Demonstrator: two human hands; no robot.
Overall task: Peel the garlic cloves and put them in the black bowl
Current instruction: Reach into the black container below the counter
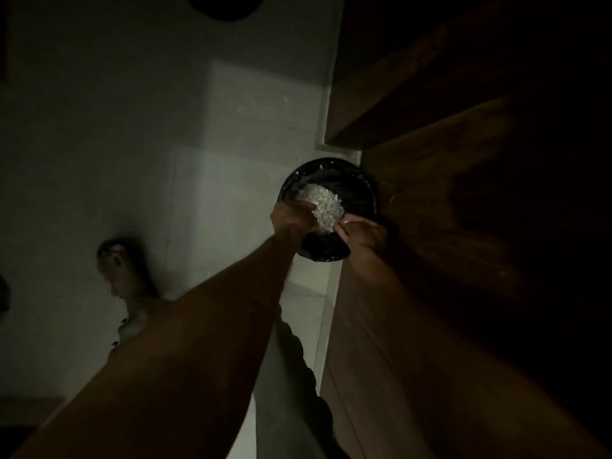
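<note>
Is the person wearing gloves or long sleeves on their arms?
No gloves and no sleeves show. The left hand and right hand are bare, and both forearms are uncovered all the way to the picture's edge. No watch, ring or bracelet can be made out in this dim light.

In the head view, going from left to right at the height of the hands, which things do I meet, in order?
Pale floor → left hand → white pile in the black container → right hand → dark wooden surface.

A pale tiled floor fills the left of the frame. Dark wooden cabinetry fills the right. A bare foot shows at lower left.
</note>
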